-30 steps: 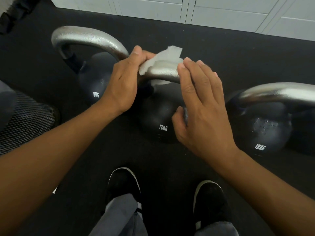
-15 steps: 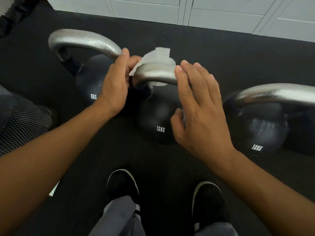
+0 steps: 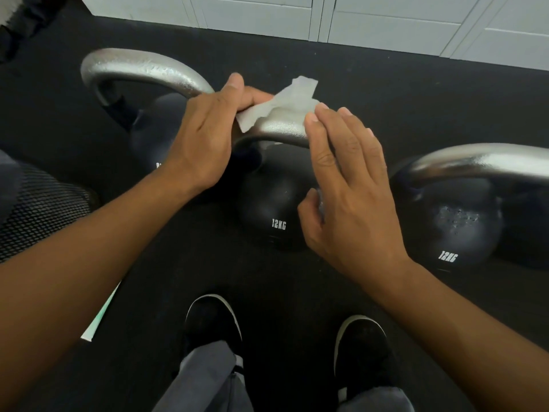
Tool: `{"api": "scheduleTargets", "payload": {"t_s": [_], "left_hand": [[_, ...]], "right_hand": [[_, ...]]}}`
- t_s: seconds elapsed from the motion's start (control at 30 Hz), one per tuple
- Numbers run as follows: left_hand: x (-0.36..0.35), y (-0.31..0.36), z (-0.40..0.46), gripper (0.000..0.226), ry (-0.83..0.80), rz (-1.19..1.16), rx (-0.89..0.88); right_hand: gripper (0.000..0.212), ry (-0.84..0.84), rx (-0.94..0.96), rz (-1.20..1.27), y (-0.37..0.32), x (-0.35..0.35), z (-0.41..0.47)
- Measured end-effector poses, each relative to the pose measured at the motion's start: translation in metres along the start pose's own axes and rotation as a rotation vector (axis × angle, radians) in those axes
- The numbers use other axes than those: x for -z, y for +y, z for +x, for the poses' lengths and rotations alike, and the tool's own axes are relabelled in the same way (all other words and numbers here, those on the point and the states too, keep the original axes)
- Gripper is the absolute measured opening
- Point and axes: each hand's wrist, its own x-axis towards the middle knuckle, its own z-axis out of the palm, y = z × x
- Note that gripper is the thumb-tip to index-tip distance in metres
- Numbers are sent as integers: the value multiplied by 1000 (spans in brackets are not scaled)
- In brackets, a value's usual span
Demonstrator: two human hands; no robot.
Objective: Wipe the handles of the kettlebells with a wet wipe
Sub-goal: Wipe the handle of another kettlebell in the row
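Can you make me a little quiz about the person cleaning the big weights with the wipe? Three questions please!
1. True or false: the wet wipe is draped over the handle of the middle kettlebell.
2. Which hand pinches the wipe? A) the left hand B) the right hand C) neither
3. Fill in: the white label on the right kettlebell reads ____.

Key:
1. True. The wipe lies across the top of the silver handle.
2. A. The left hand pinches the wipe's near end, while the right hand's straight fingers rest on the handle beside it.
3. 12KG, the same as the middle one.
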Motion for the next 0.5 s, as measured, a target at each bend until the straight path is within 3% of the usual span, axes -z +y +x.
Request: {"api": "scheduleTargets", "payload": {"t_s": [0.27,0.5], "left_hand": [[-3,-6,-1,53,84,37,181],[-1,18,2,58,-27,85,-85]], "right_hand": [[78,-8,-17,10,0,1,-1],[75,0,-11,30,1,-1,-2]]}}
